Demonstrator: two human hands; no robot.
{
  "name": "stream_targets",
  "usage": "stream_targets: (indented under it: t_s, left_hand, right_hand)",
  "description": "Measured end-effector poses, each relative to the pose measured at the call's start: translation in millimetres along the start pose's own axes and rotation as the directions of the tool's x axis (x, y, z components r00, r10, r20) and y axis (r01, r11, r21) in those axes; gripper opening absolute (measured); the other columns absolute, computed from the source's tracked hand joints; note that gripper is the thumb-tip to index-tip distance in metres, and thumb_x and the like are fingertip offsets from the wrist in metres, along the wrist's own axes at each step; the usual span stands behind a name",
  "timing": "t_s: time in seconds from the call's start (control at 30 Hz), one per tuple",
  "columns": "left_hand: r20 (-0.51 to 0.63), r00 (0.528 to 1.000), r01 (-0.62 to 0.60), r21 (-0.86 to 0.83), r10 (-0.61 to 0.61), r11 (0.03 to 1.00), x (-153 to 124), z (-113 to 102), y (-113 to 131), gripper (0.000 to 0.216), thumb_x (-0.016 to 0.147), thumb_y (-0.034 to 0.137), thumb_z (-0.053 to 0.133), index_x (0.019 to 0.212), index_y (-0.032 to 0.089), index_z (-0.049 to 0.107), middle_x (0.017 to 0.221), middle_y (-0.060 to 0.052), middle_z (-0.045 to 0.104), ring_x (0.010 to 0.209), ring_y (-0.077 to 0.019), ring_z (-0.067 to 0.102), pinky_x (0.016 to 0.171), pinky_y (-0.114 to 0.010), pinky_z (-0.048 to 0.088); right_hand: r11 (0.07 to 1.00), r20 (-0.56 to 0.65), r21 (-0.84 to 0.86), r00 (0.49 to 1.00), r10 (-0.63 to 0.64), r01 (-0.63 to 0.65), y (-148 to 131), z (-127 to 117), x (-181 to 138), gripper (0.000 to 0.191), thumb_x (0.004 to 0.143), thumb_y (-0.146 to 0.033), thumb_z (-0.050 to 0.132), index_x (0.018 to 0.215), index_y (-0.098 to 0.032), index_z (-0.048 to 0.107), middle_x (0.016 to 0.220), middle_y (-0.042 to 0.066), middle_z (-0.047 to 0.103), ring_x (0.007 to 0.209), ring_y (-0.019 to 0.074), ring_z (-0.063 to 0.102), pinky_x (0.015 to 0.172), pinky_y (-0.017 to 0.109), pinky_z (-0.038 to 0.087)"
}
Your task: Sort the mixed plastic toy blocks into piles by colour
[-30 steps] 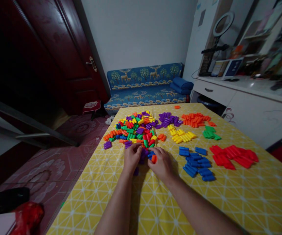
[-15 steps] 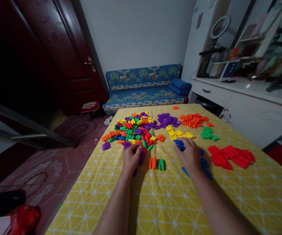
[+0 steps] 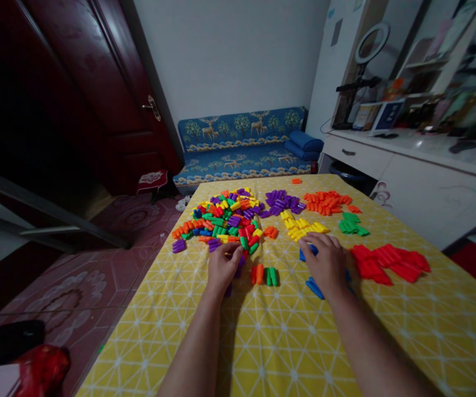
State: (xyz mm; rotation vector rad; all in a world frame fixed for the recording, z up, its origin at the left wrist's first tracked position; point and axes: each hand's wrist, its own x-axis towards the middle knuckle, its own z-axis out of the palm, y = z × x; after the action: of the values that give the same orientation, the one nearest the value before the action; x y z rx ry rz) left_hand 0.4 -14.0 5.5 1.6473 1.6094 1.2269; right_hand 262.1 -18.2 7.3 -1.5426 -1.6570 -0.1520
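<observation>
A mixed heap of small coloured plastic pieces (image 3: 225, 218) lies on the yellow patterned tablecloth (image 3: 287, 342). My left hand (image 3: 221, 267) rests at the heap's near edge, fingers curled over purple pieces (image 3: 240, 264). My right hand (image 3: 326, 263) lies palm down on the blue pile (image 3: 314, 286), fingers spread, and hides most of it. Between the hands lie two orange pieces (image 3: 257, 274) and two green pieces (image 3: 271, 276).
Sorted piles lie beyond and to the right: purple (image 3: 281, 201), orange (image 3: 329, 202), yellow (image 3: 302, 227), green (image 3: 351, 225), red (image 3: 390, 262). A blue sofa (image 3: 242, 146) stands behind the table, a white counter (image 3: 420, 165) at right, a dark red door (image 3: 109, 94) at left.
My right hand went from the heap's near edge rightward to the blue pile and now lies flat on it. Orange and green pieces it covered stay on the cloth. My left hand hardly moved.
</observation>
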Motion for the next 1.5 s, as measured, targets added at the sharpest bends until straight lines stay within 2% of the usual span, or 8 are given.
stream_targets:
  t_s: [0.13, 0.33, 0.8, 0.9, 1.07, 1.2, 1.4, 1.5]
  left_hand:
    - [0.028, 1.0, -0.011, 0.026, 0.01, 1.0, -1, -2, 0, 0.027, 0.082, 0.038, 0.058, 0.092, 0.018, 0.074, 0.091, -0.007, 0.075, 0.078, -0.0206, 0.069, 0.07, -0.03, 0.053]
    - [0.212, 0.96, -0.218, 0.152, 0.184, 0.964, -4, -12, -2, 0.046, 0.068, 0.022, 0.069, 0.114, 0.022, 0.068, 0.114, -0.007, 0.069, 0.104, -0.025, 0.064, 0.09, -0.037, 0.051]
    - [-0.088, 0.996, -0.031, -0.108, 0.022, 0.994, 1, -8, 7, 0.028, 0.08, 0.031, 0.061, 0.103, 0.018, 0.068, 0.089, -0.005, 0.073, 0.075, -0.0185, 0.068, 0.068, -0.027, 0.053]
    - [0.111, 0.99, 0.122, -0.374, -0.086, 0.92, -6, -9, 19, 0.034, 0.08, 0.044, 0.062, 0.101, 0.017, 0.064, 0.078, -0.004, 0.071, 0.058, -0.0153, 0.063, 0.057, -0.026, 0.051]
    - [0.722, 0.686, 0.37, -0.453, 0.09, 0.811, -26, 3, 36, 0.042, 0.069, 0.049, 0.076, 0.088, 0.012, 0.069, 0.082, -0.008, 0.07, 0.071, -0.0177, 0.065, 0.069, -0.027, 0.051]
    - [0.839, 0.516, 0.364, -0.398, 0.173, 0.842, -31, 16, 34, 0.045, 0.07, 0.05, 0.075, 0.093, 0.011, 0.07, 0.087, -0.008, 0.069, 0.077, -0.0178, 0.064, 0.076, -0.027, 0.049]
    - [0.468, 0.882, 0.104, -0.294, 0.048, 0.95, -19, 26, 16, 0.029, 0.076, 0.034, 0.07, 0.1, 0.016, 0.067, 0.131, -0.014, 0.059, 0.122, -0.0293, 0.053, 0.105, -0.041, 0.038]
    - [0.24, 0.967, -0.056, -0.148, 0.091, 0.987, -14, 31, 8, 0.014, 0.079, 0.024, 0.064, 0.091, 0.016, 0.067, 0.136, -0.014, 0.053, 0.128, -0.0294, 0.048, 0.109, -0.043, 0.034]
  right_hand:
    - [0.932, 0.214, 0.343, 0.956, -0.203, 0.121, -41, 14, -12, 0.02, 0.085, -0.033, 0.064, 0.102, -0.024, 0.07, 0.105, 0.006, 0.069, 0.099, 0.0216, 0.062, 0.089, 0.038, 0.05]
    - [0.93, 0.475, 0.307, 0.815, -0.333, 0.202, -75, 22, -31, 0.044, 0.07, -0.019, 0.076, 0.112, -0.03, 0.069, 0.109, 0.004, 0.066, 0.103, 0.0235, 0.061, 0.089, 0.039, 0.05]
    - [0.807, 0.235, 0.586, 0.968, -0.084, -0.072, -67, 45, -32, 0.036, 0.071, -0.009, 0.056, 0.104, -0.022, 0.064, 0.108, 0.006, 0.066, 0.105, 0.0214, 0.062, 0.094, 0.039, 0.049]
    - [0.813, 0.191, 0.572, 0.982, -0.002, -0.11, -65, 45, -31, 0.033, 0.074, -0.016, 0.06, 0.106, -0.021, 0.062, 0.108, 0.008, 0.067, 0.102, 0.0223, 0.062, 0.091, 0.038, 0.05]
    - [0.78, 0.172, 0.555, 0.958, 0.23, -0.287, -58, 42, -29, 0.035, 0.084, -0.039, 0.061, 0.112, -0.019, 0.061, 0.106, 0.01, 0.069, 0.086, 0.0217, 0.065, 0.078, 0.035, 0.053]
    - [0.714, 0.151, 0.628, 0.948, 0.28, -0.31, -57, 35, -27, 0.037, 0.088, -0.047, 0.056, 0.113, -0.02, 0.061, 0.108, 0.009, 0.067, 0.086, 0.0204, 0.064, 0.077, 0.033, 0.052]
    - [0.575, 0.182, 0.74, 0.927, 0.327, -0.348, -60, 29, -24, 0.038, 0.086, -0.051, 0.059, 0.104, -0.018, 0.063, 0.089, 0.005, 0.067, 0.071, 0.0158, 0.06, 0.065, 0.027, 0.05]
    - [0.498, 0.224, 0.775, 0.906, 0.358, -0.389, -61, 30, -24, 0.036, 0.085, -0.052, 0.06, 0.095, -0.018, 0.063, 0.076, 0.001, 0.063, 0.061, 0.0127, 0.056, 0.057, 0.024, 0.046]
